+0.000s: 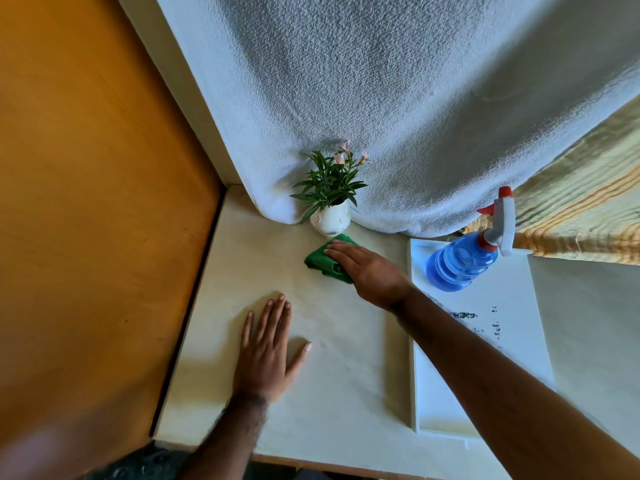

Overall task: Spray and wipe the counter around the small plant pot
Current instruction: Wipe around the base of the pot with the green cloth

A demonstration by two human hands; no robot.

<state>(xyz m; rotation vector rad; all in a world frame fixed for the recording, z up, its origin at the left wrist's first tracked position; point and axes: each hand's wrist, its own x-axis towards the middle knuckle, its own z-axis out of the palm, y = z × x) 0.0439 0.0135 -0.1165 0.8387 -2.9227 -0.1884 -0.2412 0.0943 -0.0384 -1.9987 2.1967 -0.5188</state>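
At frame centre, the right hand (pixel 367 268) presses flat — fingers together — on a crumpled green cloth (pixel 325 259) touching the round white plant pot (pixel 330 220). The left hand (pixel 268 355) lies splayed on the matte cream counter (pixel 346 375); a blue ribbed spray bottle (pixel 462 263) stands at right.

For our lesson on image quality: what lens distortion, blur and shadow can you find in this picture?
Head view: wide-angle bending bows the white cloth and wall edges; a blurred smudge sits in the bottom-left corner; the right hand on the green cloth and the plant pot look sharp; soft shadow edges the left hand.
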